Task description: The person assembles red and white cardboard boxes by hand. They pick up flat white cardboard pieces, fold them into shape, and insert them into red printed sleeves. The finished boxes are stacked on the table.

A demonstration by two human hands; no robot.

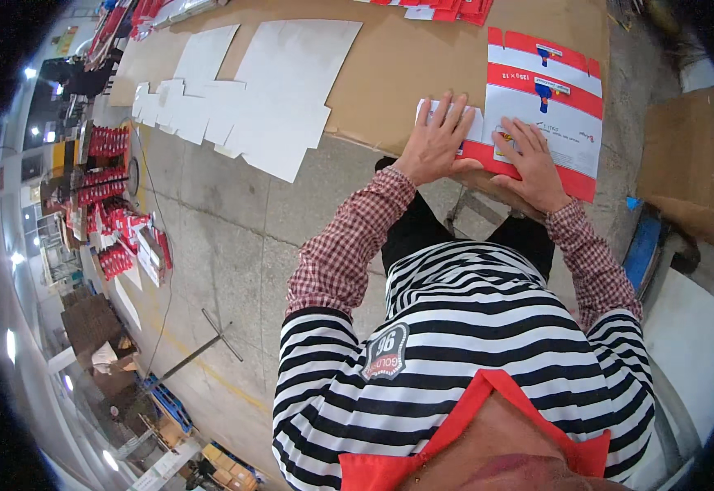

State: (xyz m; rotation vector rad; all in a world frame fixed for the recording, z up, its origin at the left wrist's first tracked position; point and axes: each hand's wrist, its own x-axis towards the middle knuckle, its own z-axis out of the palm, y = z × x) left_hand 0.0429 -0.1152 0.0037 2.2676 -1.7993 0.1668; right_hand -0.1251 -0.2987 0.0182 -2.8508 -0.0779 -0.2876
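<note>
A flat red and white printed carton blank (574,135) lies at the right of the worktable's near edge. My right hand (534,168) rests on its lower left part, fingers stretched out and palm down. Just to the left, my left hand (439,146) lies flat with its fingers a little apart. Under its fingertips is a white panel (474,124) bordered by a red strip. My left palm hides part of that panel, so I cannot tell whether it is joined to the blank.
Brown cardboard (410,61) covers the tabletop. White die-cut blanks (291,82) overlap at the left, jutting past the near edge. More red cartons (455,10) lie at the far edge. A brown cardboard box (684,159) stands at right; stacked red cartons (111,221) sit farther left.
</note>
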